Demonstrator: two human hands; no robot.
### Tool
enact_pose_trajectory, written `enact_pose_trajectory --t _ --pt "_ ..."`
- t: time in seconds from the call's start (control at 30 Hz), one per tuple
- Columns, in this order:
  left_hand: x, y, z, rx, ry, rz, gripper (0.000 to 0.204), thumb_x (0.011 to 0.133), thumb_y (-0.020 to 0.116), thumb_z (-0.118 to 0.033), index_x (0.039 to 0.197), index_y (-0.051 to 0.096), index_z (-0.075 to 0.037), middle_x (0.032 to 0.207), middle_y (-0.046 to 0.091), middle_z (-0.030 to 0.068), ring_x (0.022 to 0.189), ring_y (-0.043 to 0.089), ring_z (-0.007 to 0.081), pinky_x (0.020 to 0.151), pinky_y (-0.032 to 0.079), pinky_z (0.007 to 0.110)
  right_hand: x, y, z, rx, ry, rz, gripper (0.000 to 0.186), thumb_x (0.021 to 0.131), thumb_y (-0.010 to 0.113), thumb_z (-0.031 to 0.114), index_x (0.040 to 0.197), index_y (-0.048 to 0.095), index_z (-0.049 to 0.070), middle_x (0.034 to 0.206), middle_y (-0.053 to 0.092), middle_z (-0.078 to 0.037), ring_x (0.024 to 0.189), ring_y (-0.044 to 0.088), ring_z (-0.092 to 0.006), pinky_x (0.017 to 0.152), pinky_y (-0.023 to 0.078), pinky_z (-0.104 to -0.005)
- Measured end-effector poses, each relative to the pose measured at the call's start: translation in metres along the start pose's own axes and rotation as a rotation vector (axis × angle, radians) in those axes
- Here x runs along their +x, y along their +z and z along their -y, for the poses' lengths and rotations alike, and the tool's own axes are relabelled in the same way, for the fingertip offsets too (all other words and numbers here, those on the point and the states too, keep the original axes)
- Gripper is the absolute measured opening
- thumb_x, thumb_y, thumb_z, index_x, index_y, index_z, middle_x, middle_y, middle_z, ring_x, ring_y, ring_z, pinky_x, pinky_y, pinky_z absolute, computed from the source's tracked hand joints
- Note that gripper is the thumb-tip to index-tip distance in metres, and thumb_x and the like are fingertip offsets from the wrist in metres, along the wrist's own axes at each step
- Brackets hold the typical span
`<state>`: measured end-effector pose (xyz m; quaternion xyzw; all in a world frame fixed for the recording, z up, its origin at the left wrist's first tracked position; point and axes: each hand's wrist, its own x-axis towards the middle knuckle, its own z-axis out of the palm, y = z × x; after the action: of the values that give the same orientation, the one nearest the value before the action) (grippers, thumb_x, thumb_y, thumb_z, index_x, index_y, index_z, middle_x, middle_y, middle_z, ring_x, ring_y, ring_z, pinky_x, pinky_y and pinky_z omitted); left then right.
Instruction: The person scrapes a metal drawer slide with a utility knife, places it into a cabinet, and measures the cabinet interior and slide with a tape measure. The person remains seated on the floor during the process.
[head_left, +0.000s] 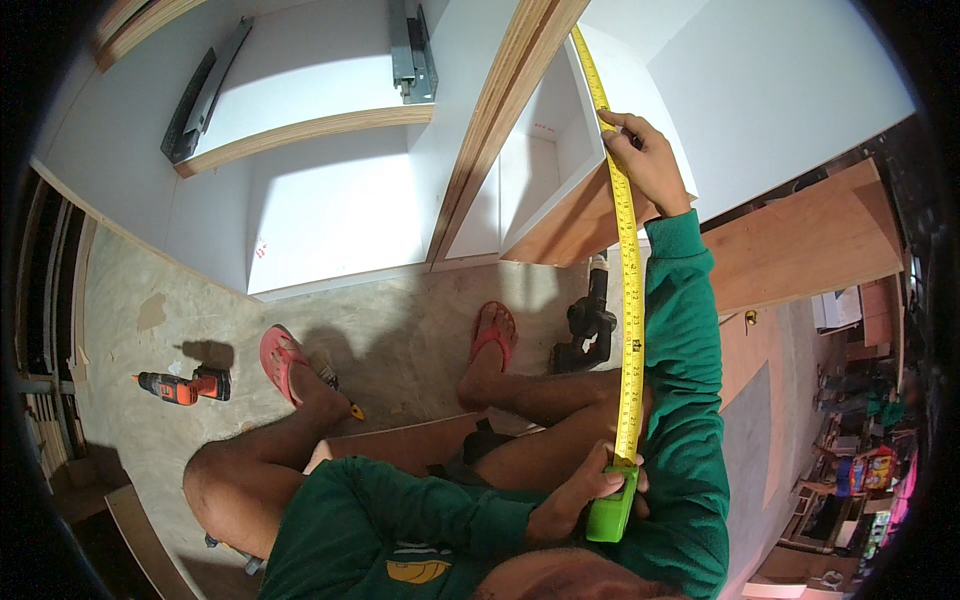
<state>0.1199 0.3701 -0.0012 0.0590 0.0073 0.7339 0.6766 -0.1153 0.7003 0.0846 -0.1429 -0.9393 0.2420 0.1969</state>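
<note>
The green case of a tape measure (612, 505) sits in my left hand (575, 497), close to my body. Its yellow blade (628, 270) is pulled out and runs up past my knee to the white cabinet. Further along, my right hand (650, 160) pinches the blade between thumb and fingers, against the edge of a white panel (560, 195) with a brown outer face. Beyond that hand the blade lies along the panel's top edge toward the cabinet frame; I cannot make out its far end.
An orange and black cordless drill (180, 387) lies on the concrete floor at left. A black tool (587, 325) stands on the floor beneath the panel. Metal drawer runners (410, 55) are fixed inside the cabinet. Plywood (810, 240) extends at right. My feet wear red flip-flops.
</note>
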Motion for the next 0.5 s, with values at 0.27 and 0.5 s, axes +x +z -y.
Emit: enact_pose_trajectory --t 0.27,0.5 --pt "0.002 -0.005 0.004 0.005 0.005 0.035 0.053 0.099 0.053 -0.036 0.139 0.037 -0.005 0.122 0.057 0.0147 0.101 0.067 0.026 0.086 0.052 0.035 0.0 0.001 -0.001 -0.022 0.004 -0.008 0.039 0.096 0.064 0.022 0.13 0.071 0.005 0.083 0.058 -0.002 0.076 0.052 -0.0108 0.073 0.046 -0.0273" --pt "0.0 -0.01 0.007 0.023 -0.005 0.03 0.05 0.1 0.051 -0.034 0.139 0.038 -0.005 0.122 0.056 0.0145 0.103 0.065 0.0255 0.088 0.051 0.036 -0.001 0.0 0.001 0.006 0.001 -0.003 0.039 0.095 0.065 0.022 0.13 0.071 0.005 0.085 0.059 -0.002 0.076 0.052 -0.0107 0.072 0.047 -0.0273"
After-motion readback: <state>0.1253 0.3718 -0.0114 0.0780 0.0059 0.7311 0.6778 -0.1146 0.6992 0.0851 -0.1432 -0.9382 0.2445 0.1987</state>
